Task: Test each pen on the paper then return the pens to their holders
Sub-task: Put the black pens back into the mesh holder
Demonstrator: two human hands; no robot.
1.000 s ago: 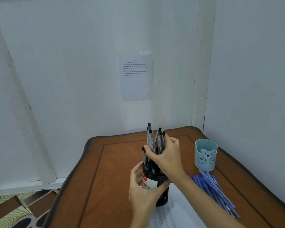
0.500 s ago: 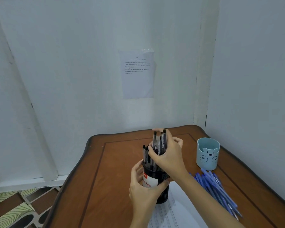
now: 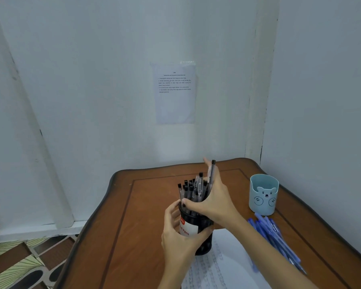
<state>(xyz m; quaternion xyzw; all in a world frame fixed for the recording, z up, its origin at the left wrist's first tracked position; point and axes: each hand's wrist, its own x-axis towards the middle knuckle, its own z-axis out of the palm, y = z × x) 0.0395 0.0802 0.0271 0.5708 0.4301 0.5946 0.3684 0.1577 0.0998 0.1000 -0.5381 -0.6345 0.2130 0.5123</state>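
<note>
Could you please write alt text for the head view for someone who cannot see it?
A left hand grips a black pen holder on a wooden table while the right hand clasps the black pens standing in it. Blue pens lie loose beside paper and a pale blue bear cup.

walls (image 3: 92,80): pale blue | table (image 3: 146,205): brown wood | floor (image 3: 19,259): patterned tiles

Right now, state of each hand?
Left hand: grips the black pen holder.
Right hand: holds the black pens in the holder.
</note>
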